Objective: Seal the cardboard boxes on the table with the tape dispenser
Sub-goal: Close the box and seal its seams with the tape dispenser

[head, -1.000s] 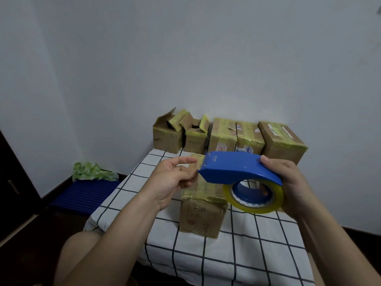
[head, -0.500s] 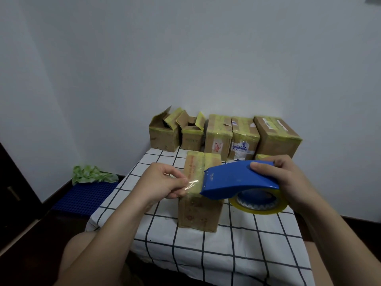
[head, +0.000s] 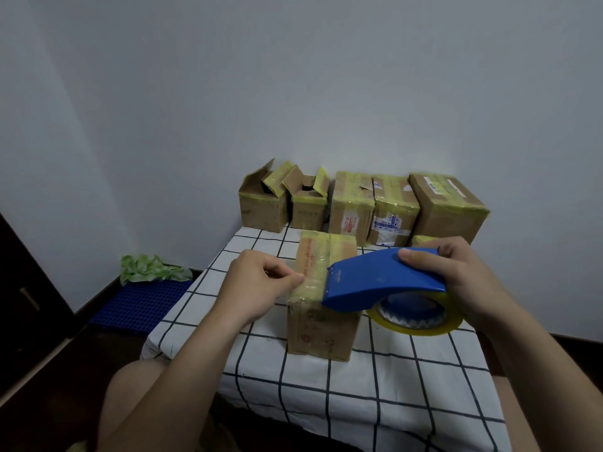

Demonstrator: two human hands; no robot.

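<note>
While the left hand (head: 257,285) pinches tape (head: 311,283) over the box (head: 321,331), the right hand (head: 456,282) clasps the dispenser (head: 381,282).

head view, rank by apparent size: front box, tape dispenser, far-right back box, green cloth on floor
1. front box and tape dispenser: look alike, dispenser nearer the camera, so unranked
2. far-right back box
3. green cloth

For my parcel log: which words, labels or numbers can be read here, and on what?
No text is readable.
Blue plastic tape dispenser: white mark, too small.
Nearest taped cardboard box: red print, blurred.
Middle rear cardboard box: red stamp, blurred.
Rear box beside it: blue-white label, blurred.
</note>
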